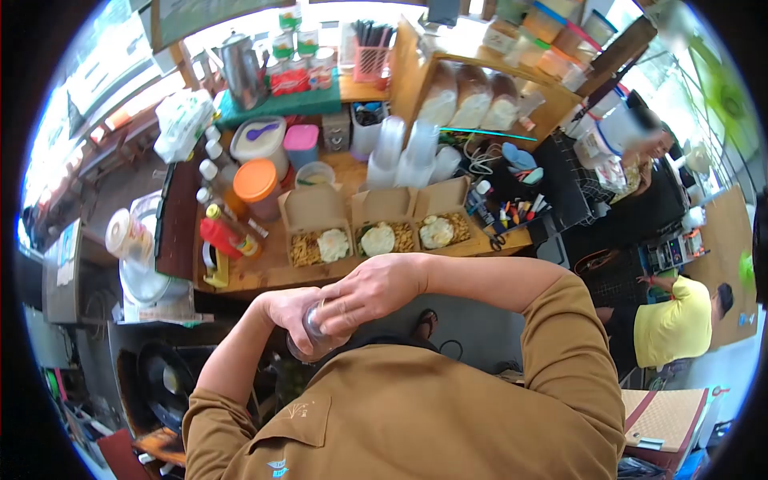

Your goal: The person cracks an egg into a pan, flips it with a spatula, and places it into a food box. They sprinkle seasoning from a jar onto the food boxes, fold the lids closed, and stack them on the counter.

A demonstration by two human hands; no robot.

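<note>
Both hands meet close to the chest, near the wooden counter (264,276); the left hand (292,314) wraps around a small clear bottle (314,340) from below, holding it firmly; the right hand (372,292) closes over the bottle's top, fingers curled tight; beyond the hands, three open food boxes (380,232) sit side by side on the counter; a red sauce bottle (220,238) lies to their left.

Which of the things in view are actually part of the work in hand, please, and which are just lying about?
In hand:
left hand
right hand
small clear jar, gripped by both
three open food boxes nearest

Lying about:
orange-lidded tub
red sauce bottle
metal kettle
bread loaves
</note>
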